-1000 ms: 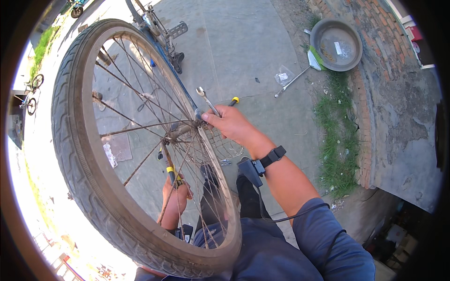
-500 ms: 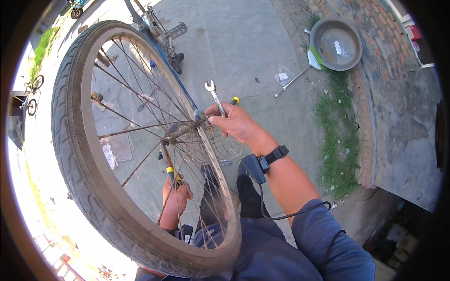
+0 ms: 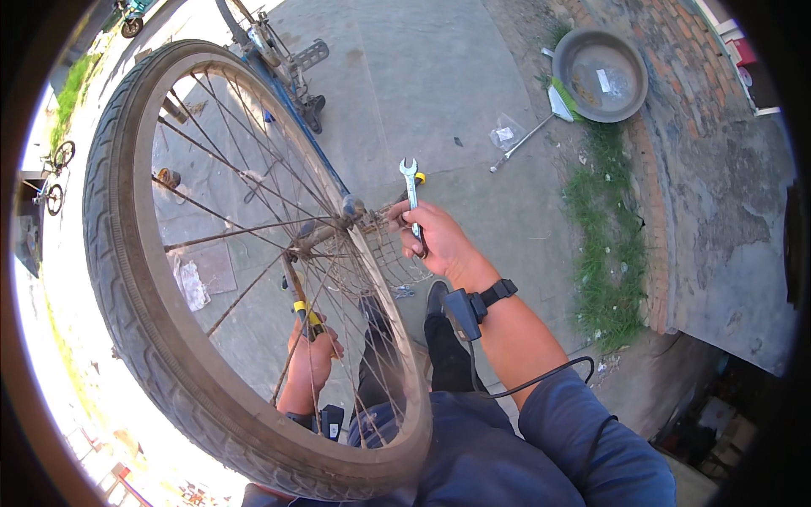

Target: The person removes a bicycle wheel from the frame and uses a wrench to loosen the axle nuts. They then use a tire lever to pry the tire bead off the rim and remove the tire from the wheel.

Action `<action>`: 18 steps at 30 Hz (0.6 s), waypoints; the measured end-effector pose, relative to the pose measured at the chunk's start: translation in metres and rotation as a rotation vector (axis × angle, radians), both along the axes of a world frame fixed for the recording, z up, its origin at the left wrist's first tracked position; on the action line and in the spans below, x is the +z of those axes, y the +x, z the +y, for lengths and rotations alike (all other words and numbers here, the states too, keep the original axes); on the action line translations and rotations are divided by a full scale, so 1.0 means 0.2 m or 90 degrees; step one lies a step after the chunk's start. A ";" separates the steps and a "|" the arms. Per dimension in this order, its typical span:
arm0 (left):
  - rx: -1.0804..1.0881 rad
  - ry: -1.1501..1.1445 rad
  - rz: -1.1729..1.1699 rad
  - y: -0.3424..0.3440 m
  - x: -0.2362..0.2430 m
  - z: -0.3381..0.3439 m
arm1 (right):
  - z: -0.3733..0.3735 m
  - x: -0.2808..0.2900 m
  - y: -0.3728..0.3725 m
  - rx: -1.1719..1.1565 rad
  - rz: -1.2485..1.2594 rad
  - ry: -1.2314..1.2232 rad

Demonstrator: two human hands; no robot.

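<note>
Head view. Labels: a white label [image 3: 603, 80] lies in the grey basin [image 3: 630, 93], and a clear plastic bag [image 3: 505, 133] holds a pale slip; the print on both is too small to read.

Edges and room: the bicycle wheel [image 3: 314, 239] stands tilted, filling the left side, its hub just beside the right hand [image 3: 443, 243]. Grey ground [image 3: 405, 84] stretches from wheel to grass strip [image 3: 604, 253], with a brick edge [image 3: 661, 194] beyond.

Grips: the right grip is curled around the shank of a wrench [image 3: 411, 188], forked head pointing away from the person; finger contact with the axle cannot be told. The left hand [image 3: 309, 362], seen through the spokes, has its grip closed round a yellow-and-black handle [image 3: 315, 322].

Materials: worn, dusty rubber tyre [image 3: 114, 279] with block tread; rust-brown spokes; bright metal wrench.
</note>
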State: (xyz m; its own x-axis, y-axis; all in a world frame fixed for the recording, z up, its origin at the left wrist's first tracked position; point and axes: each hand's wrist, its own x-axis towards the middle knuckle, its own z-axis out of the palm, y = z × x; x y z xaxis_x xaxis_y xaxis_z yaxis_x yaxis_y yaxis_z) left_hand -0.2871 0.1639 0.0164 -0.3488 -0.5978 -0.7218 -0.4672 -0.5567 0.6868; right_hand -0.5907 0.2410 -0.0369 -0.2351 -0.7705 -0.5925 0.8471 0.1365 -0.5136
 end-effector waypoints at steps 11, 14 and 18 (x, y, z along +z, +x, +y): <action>0.007 -0.002 0.004 0.03 -0.03 0.00 | -0.14 0.22 0.01 0.187 0.681 0.044; -0.003 -0.003 0.007 0.03 -0.03 -0.01 | -0.20 0.24 -0.07 0.308 0.825 0.046; -0.009 -0.009 0.008 0.03 -0.03 -0.01 | -0.24 0.20 -0.06 0.360 0.876 0.037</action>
State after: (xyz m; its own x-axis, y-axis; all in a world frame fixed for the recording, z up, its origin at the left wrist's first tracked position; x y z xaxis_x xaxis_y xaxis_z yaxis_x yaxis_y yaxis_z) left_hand -0.2815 0.1627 0.0108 -0.3662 -0.6024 -0.7093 -0.4663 -0.5408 0.7001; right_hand -0.6031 0.1934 0.0036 -0.3078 -0.9320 -0.1916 -0.4567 0.3214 -0.8296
